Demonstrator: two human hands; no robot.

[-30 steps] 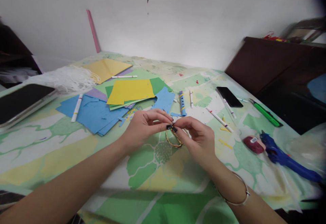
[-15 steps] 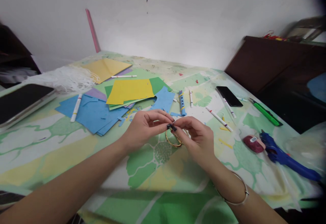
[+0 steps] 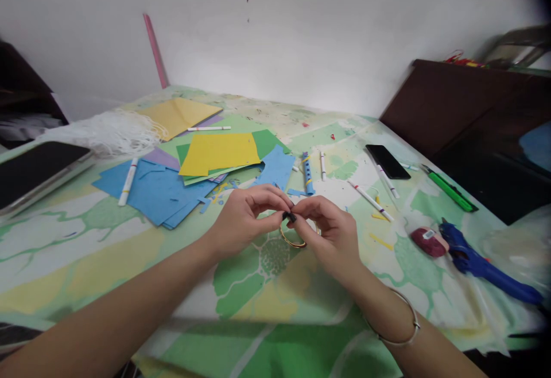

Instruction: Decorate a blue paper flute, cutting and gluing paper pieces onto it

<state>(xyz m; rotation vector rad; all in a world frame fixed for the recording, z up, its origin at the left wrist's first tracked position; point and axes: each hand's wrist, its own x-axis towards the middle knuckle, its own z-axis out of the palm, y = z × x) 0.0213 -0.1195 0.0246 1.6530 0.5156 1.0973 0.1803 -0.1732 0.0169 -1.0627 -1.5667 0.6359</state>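
Observation:
My left hand (image 3: 248, 217) and my right hand (image 3: 329, 232) meet over the near middle of the table, both with thumb and fingers pinched together. A thin gold-coloured hoop (image 3: 293, 244), like a bangle, hangs below the fingertips, its top part hidden by them. Both hands seem to grip it at that top point; whether a smaller piece sits between the dark-painted nails I cannot make out. Just beyond the hands lie a rolled blue paper tube (image 3: 307, 174) with yellow bands and a cut blue sheet (image 3: 274, 167).
Coloured paper sheets (image 3: 219, 151), white string (image 3: 114, 131) and a tablet-like device (image 3: 37, 166) lie to the left. On the right are a black phone (image 3: 387, 162), several white markers (image 3: 371, 201), a green cutter (image 3: 450, 190), a dark red object (image 3: 428, 242) and a blue glue gun (image 3: 482, 269).
Both hands stay pinched together in nearly the same place. The fingers have shifted slightly, and the hoop's visible outline has changed a little between them.

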